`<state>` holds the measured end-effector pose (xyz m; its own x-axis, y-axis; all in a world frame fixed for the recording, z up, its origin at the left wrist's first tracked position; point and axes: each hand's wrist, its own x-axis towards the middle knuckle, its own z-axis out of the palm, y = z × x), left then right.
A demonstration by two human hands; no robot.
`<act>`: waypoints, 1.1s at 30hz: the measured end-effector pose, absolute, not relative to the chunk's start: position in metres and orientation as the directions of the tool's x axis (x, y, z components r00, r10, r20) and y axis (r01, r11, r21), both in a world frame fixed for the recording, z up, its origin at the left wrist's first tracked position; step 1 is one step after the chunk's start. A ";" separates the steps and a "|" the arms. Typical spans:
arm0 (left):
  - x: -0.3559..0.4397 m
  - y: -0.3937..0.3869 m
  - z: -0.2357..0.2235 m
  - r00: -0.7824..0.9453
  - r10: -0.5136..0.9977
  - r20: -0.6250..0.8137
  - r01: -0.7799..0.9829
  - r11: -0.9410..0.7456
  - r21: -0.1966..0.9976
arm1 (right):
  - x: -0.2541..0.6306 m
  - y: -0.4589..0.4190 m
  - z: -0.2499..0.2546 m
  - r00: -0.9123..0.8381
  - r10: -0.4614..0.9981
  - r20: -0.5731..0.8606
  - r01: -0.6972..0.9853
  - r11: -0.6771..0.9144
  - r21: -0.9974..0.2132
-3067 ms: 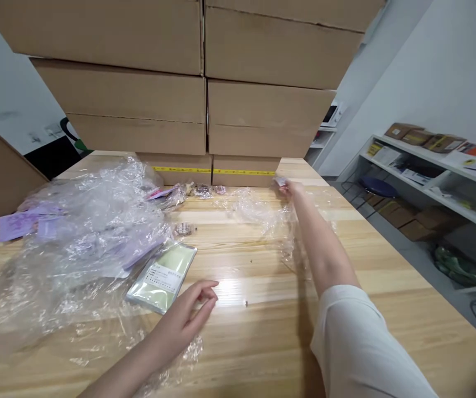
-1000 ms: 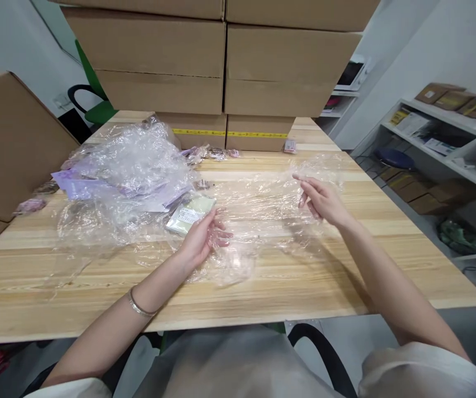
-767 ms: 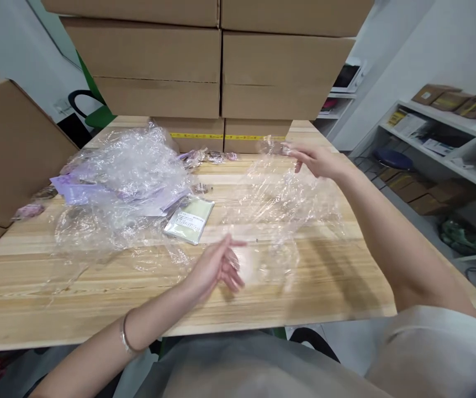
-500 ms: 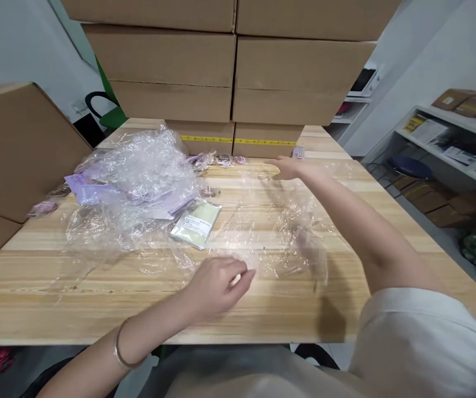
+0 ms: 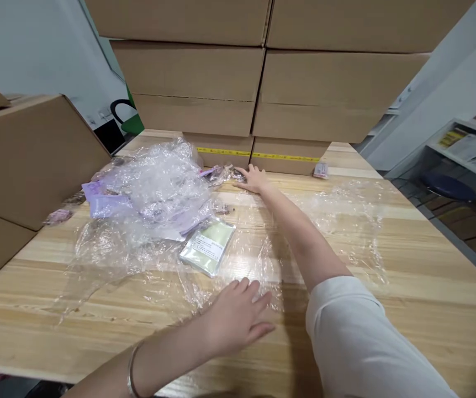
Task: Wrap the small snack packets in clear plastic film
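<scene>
stacked cardboard boxes point(image 5: 258, 83) at 12 o'clock, yellow tape point(image 5: 258, 154) along the lowest | tilted cardboard box point(image 5: 26, 155) at 9 o'clock | shelf point(image 5: 465, 149) at 3 o'clock | blue stool point(image 5: 445, 187) beneath it | wooden table point(image 5: 428, 276)

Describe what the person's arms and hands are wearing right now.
Both hands are bare, without gloves. The left hand has a thin silver bangle at the wrist. The right hand has a bare forearm and a short white sleeve on the upper arm.
</scene>
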<state>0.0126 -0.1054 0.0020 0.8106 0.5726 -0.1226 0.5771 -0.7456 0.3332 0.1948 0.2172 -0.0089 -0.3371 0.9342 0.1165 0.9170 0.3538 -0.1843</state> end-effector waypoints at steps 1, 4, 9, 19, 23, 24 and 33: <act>0.013 -0.108 0.003 0.825 0.551 -0.123 0.557 -0.756 0.345 | 0.194 0.219 -0.011 -0.346 0.930 0.126 0.916 0.363 -0.170; 0.013 -0.117 0.001 0.854 0.513 -0.088 0.503 -0.769 0.393 | 0.197 0.225 -0.012 -0.376 0.919 0.119 0.912 0.390 -0.129; 0.014 -0.120 -0.006 0.850 0.524 -0.044 0.488 -0.755 0.438 | 0.211 0.222 -0.006 -0.394 0.915 0.082 0.915 0.400 -0.062; 0.013 -0.125 -0.008 0.849 0.528 0.012 0.473 -0.770 0.427 | 0.238 0.113 0.055 -0.339 0.878 0.337 0.922 0.381 -0.064; 0.014 -0.126 -0.002 0.844 0.534 0.049 0.475 -0.787 0.393 | 0.233 -0.007 0.028 -0.444 0.879 0.174 0.866 0.471 -0.170; 0.014 -0.124 0.001 0.832 0.551 0.059 0.488 -0.779 0.392 | 0.232 -0.033 0.016 -0.457 0.880 0.127 0.854 0.475 -0.211; -0.007 -0.069 -0.003 0.695 0.714 0.086 0.578 -0.627 0.522 | 0.259 -0.081 -0.011 -0.400 0.903 0.158 0.779 0.426 -0.461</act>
<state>-0.0073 -0.0686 -0.0028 0.6953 0.7136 0.0859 0.5784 -0.6266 0.5223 0.2589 -0.0806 -0.0110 -0.4003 0.9027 0.1578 0.7785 0.4258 -0.4611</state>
